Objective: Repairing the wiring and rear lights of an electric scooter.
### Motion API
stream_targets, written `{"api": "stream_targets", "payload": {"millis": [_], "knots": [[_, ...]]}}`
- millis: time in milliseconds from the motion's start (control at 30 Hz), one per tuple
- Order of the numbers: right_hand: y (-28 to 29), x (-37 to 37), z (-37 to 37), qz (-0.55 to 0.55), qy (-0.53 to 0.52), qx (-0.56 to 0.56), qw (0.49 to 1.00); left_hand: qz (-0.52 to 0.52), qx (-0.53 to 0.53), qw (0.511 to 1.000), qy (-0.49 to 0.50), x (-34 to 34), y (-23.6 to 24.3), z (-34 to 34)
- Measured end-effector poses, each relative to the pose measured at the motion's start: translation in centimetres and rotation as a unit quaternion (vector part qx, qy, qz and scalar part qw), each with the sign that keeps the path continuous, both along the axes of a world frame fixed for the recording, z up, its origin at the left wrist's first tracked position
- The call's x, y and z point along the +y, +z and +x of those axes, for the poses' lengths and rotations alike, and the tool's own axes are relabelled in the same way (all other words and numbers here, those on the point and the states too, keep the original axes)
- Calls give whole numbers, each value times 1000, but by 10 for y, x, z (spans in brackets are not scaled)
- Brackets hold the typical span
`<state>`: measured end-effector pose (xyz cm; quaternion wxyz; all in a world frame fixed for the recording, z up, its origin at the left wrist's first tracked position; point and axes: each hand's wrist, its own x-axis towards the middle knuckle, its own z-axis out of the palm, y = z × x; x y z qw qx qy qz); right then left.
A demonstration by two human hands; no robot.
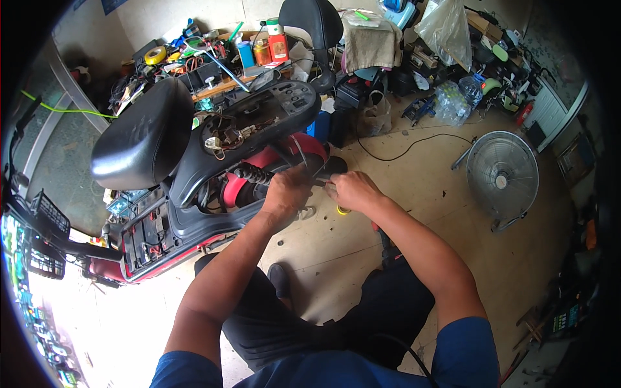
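Note:
A partly dismantled electric scooter [184, 192] stands in front of me to the left, its black seat [139, 132] tipped up. Loose wires [223, 138] spill from the opening in its dark tail panel [272, 111]. Beside the red rear wheel part [234, 189] and the coiled shock absorber [252, 173], my left hand [289, 193] is closed, its grip mostly hidden. Just right of it, my right hand [354, 191] pinches a small dark piece that stretches between the hands; its kind is unclear. A thin strand [299, 149] rises above my left hand.
A round floor fan [502, 180] stands at right, with a black cable [414, 154] on the floor. Below my right hand lie a yellow ring [343, 210] and a dark tool [386, 249]. A cluttered workbench [223, 84] and plastic bags [446, 29] line the back.

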<state>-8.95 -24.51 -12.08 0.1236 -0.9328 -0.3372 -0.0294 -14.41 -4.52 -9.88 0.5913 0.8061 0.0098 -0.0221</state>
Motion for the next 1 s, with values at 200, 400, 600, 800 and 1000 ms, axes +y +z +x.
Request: {"api": "stream_targets", "payload": {"millis": [200,400,600,800,1000], "knots": [[-6,-5,-4,38,9,203,978,-27,-11,999,-39,10,-6,0],[-4,-9,-2,32,32,19,999,-71,30,996,-40,7,0,2],[-2,-5,-2,52,36,23,998,-73,18,996,-40,5,3,-1],[-7,-7,7,44,22,31,998,-35,-8,998,-55,6,1,0],[-4,-12,4,101,-30,100,989,-144,67,987,-28,2,1,-2]]}}
